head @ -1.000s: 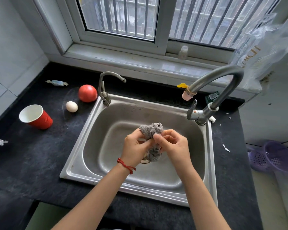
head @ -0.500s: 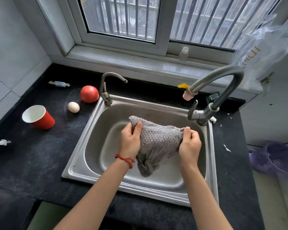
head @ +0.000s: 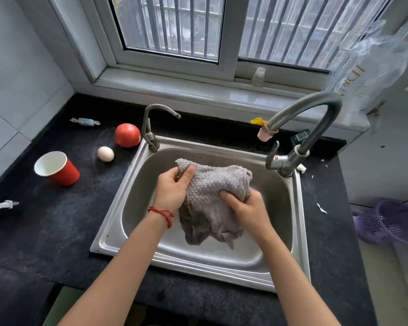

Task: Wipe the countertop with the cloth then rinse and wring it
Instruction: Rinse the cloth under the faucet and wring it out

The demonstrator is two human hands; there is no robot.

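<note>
You've shaken the cloth (head: 212, 198) out of its wad: left hand (head: 174, 187) pinches its top corner, right hand (head: 247, 208) grips its edge, between them, over the sink (head: 118, 208). Wringing looks finished.

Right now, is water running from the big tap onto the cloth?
No, the big tap shows no stream, and both hands hold the cloth spread over the sink.
</note>
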